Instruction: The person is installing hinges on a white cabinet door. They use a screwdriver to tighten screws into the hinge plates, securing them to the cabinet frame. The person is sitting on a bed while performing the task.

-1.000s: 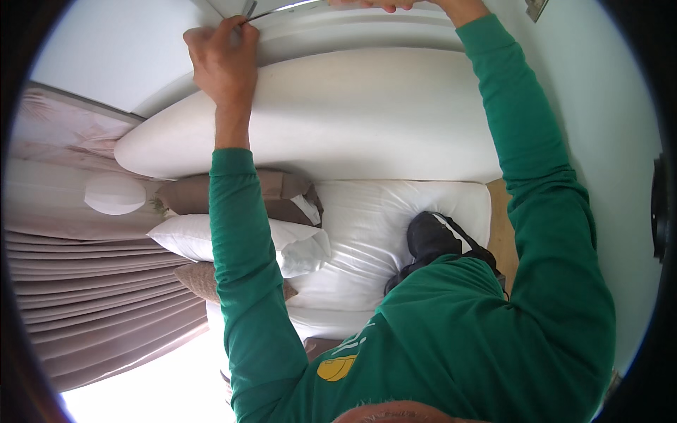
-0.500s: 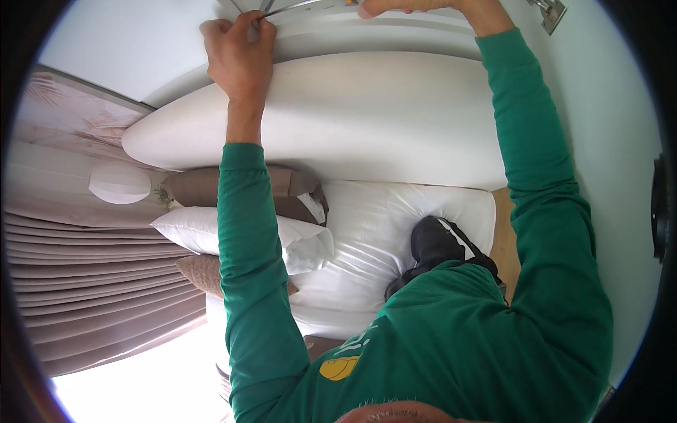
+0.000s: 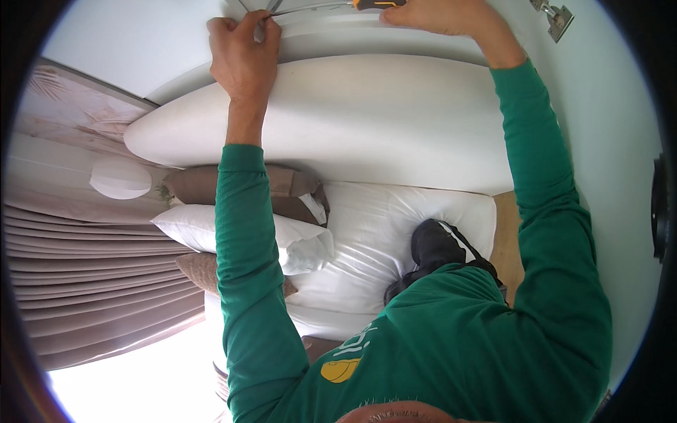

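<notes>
At the top of the view, my right hand is closed on a screwdriver with a dark and orange handle. Its long metal shaft points left, along a white panel, to the fingertips of my left hand. My left thumb and forefinger pinch together at the shaft's tip; whatever small thing they hold there, if any, is hidden. Just above the left fingers, thin grey strips cross the white surface. Both arms, in green sleeves, are raised and stretched out.
Below my hands runs a long white padded panel. A bed with a white sheet, a white pillow and brown pillows lies beneath. A metal hinge sits at upper right. At left are a lamp and brown curtains.
My right hand has come down and slightly right, bringing the screwdriver's handle further into view. My left hand has shifted slightly, still pinched at the shaft's tip.
</notes>
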Motion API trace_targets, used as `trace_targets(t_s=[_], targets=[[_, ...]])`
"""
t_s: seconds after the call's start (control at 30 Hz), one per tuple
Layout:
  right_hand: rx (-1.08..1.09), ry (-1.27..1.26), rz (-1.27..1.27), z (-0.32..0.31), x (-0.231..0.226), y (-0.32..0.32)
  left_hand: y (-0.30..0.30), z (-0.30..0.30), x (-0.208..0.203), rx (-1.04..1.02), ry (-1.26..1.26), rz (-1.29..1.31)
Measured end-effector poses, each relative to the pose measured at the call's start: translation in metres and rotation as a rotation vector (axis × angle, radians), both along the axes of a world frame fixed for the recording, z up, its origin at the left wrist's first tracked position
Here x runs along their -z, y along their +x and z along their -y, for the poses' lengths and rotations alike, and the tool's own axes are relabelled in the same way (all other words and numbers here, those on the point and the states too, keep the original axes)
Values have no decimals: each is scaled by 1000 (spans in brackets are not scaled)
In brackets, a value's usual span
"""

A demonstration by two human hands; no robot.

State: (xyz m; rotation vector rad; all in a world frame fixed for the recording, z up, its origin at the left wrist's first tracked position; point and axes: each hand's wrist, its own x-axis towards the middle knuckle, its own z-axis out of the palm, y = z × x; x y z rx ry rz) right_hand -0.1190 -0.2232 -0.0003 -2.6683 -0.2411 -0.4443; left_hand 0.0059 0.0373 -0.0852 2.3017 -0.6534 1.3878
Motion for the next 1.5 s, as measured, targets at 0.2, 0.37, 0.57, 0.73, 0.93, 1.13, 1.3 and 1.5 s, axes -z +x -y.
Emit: trace_targets(t_s=[0.2,0.37,0.57,0.73,0.93,1.13,1.3,1.5], targets=[[-66,-177,258,5,18,13,10,-7,3,32,-3,45],[-40,62,-35,-1,-4,17,17,-16,10,93,-43,83],[-166,-263,482,12,25,21,21,-16,10,103,-90,55],[-28,-37,-95,-8,-8,10,21,-16,11,96,-68,78],[-119,-159,152,1,11,6,15,-16,8,135,-169,-17],[-74,-163,28,-7,-7,18,24,-18,12,133,-109,40],[-169,-75,15,0,-3,7,15,-15,9,162,-177,-47],[-73,-359,453,1,20,22,15,-17,10,161,-148,-42]])
